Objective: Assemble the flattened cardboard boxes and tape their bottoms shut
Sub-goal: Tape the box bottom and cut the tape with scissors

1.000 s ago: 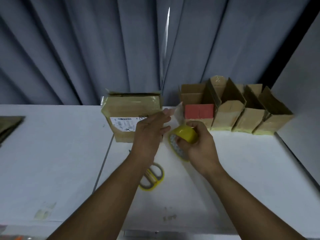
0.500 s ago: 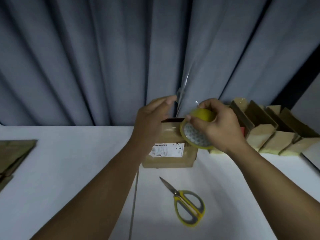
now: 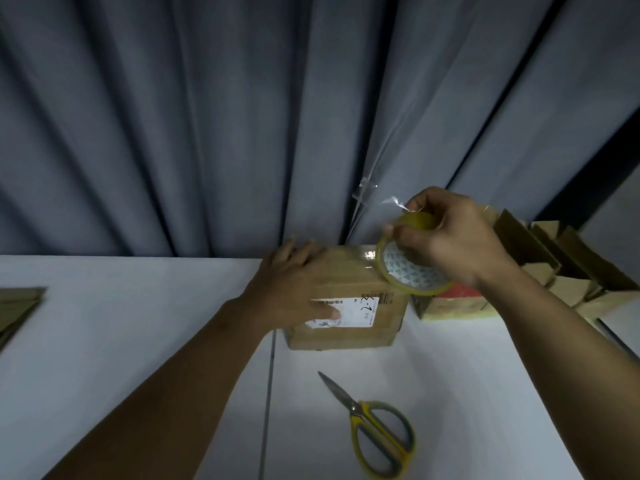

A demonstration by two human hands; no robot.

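Note:
A brown cardboard box (image 3: 360, 330) with a white shipping label stands at the back of the white table. My left hand (image 3: 294, 289) lies flat on the box's top, thumb down over the label, fingers spread. My right hand (image 3: 446, 237) holds a roll of clear tape (image 3: 408, 268) with a yellowish rim just above the box's right top corner. A loose strip of clear tape (image 3: 367, 192) trails up from the roll in front of the curtain. Whether its end touches the box I cannot tell.
Yellow-handled scissors (image 3: 374, 431) lie on the table (image 3: 138, 341) in front of the box. Several assembled open boxes (image 3: 554, 268) stand in a row at the back right, one with a red side. Flattened cardboard (image 3: 17, 306) lies at the far left. A grey curtain (image 3: 207, 116) hangs behind.
My left hand let go of the tape end and dropped flat onto the box top. My right hand with the roll moved right and slightly down. The camera tilted up.

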